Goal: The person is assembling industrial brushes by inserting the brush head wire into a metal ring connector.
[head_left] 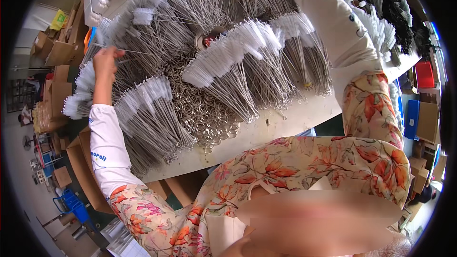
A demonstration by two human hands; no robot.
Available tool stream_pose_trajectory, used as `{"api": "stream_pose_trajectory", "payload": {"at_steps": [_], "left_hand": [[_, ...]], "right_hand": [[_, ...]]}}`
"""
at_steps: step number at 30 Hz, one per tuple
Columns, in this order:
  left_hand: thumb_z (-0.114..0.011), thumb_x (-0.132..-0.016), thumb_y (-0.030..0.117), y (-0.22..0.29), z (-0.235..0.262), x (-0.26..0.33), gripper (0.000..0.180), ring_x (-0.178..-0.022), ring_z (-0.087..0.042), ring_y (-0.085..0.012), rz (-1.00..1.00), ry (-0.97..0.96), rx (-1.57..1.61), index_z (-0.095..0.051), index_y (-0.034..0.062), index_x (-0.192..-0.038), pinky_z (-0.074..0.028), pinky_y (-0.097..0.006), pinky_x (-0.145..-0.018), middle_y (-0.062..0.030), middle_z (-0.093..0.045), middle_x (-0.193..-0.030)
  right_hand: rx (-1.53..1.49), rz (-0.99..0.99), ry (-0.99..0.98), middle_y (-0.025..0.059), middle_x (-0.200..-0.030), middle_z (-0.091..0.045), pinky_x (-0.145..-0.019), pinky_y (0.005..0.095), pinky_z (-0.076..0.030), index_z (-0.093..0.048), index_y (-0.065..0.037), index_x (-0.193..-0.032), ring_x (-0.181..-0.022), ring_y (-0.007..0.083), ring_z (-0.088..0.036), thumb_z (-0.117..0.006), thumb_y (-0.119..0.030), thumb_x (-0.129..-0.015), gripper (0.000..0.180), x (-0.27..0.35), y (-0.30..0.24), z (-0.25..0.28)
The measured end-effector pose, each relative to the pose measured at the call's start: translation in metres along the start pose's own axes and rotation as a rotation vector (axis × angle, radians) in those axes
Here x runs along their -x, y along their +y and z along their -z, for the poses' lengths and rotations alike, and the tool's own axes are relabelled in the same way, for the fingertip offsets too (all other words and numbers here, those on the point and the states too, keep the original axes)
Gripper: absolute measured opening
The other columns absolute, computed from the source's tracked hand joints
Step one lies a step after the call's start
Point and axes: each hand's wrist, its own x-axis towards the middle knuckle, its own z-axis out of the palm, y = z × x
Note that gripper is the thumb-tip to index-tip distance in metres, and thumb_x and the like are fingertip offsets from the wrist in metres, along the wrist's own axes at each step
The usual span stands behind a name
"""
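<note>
White across the table [295, 116], saw brushes [216, 62] heaped in fans; could have slid off the near edge if snagged by the left sleeve [108, 135]. Below, found a carton [88, 176] without seeing inside. Noted loose rings [202, 109] by that edge, liable to spill if nudged. Saw the left hand [105, 62] half curled among brushes, couldn't tell whether gripping one; couldn't see the right hand. Last, saw a dish [198, 43] holding reddish bits.

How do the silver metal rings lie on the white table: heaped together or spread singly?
Heaped: the silver metal rings overlap, lying on top of one another in a pile.
</note>
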Motion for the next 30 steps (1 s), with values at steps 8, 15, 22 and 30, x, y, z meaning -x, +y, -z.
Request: {"api": "stream_pose_trajectory", "payload": {"at_steps": [8, 15, 22, 30], "left_hand": [[-0.053, -0.093, 0.014, 0.077, 0.009, 0.035, 0.024, -0.061, -0.041, -0.0011, -0.683, 0.292, 0.224, -0.059, 0.0, -0.111, -0.028, -0.017, -0.048, -0.0006, -0.059, -0.083], [-0.046, -0.098, 0.014, 0.07, -0.008, 0.186, 0.029, -0.054, -0.038, -0.0006, -0.602, 0.056, 0.131, -0.055, -0.0013, -0.121, -0.025, -0.016, -0.045, 0.0037, -0.048, -0.075], [-0.046, -0.098, 0.019, 0.021, 0.022, 0.247, 0.035, -0.051, -0.029, 0.0011, -0.274, -0.069, 0.19, -0.051, -0.0053, -0.124, -0.02, -0.016, -0.04, 0.0034, -0.044, -0.075], [-0.044, -0.099, 0.021, 0.023, 0.016, 0.268, 0.031, -0.051, -0.03, -0.0003, -0.264, -0.037, 0.316, -0.056, -0.0039, -0.114, -0.019, -0.015, -0.04, 0.0019, -0.042, -0.071]], "right_hand": [[1.967, 0.455, -0.434, 0.0074, -0.077, -0.067, -0.058, 0.0366, -0.052, -0.068, -0.01, -0.075, -0.071, 0.0225, -0.066, -0.065, -0.017, -0.069, 0.01, 0.004, 0.151, 0.076], [1.127, -0.031, -0.118, 0.0119, -0.077, -0.068, -0.065, 0.034, -0.052, -0.07, -0.007, -0.076, -0.073, 0.0224, -0.067, -0.067, -0.016, -0.067, 0.013, 0.03, 0.135, 0.095], [0.855, -0.249, 0.142, 0.0106, -0.066, -0.066, -0.057, 0.0338, -0.051, -0.071, -0.005, -0.072, -0.06, 0.0194, -0.063, -0.075, -0.022, -0.063, 0.02, 0.028, 0.088, 0.039], [0.568, 0.214, 0.285, 0.0051, -0.06, -0.06, -0.053, 0.0332, -0.049, -0.065, -0.002, -0.068, -0.061, 0.0173, -0.061, -0.067, -0.025, -0.073, 0.023, 0.018, -0.06, 0.155]]}}
